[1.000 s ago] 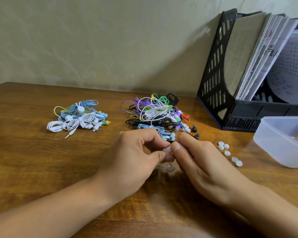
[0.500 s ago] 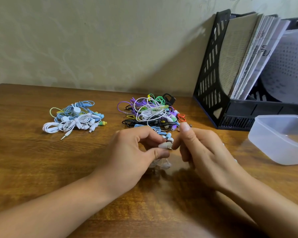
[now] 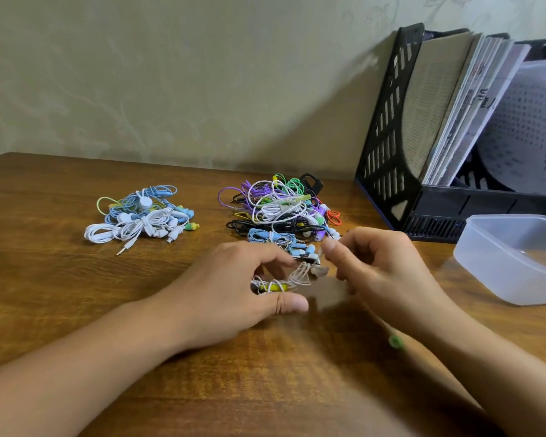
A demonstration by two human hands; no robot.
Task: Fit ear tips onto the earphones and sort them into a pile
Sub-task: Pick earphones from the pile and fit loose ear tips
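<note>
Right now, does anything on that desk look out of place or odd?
One thing: a small green blur sits low beside the right forearm, far from both earphone piles; too smeared to say if it is a stray ear tip. Otherwise the left pile and the tangled colourful pile look undisturbed.

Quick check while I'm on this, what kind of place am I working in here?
Probably a home or office desk: a wooden tabletop against a papered wall, with a black file rack holding papers and booklets.
</note>
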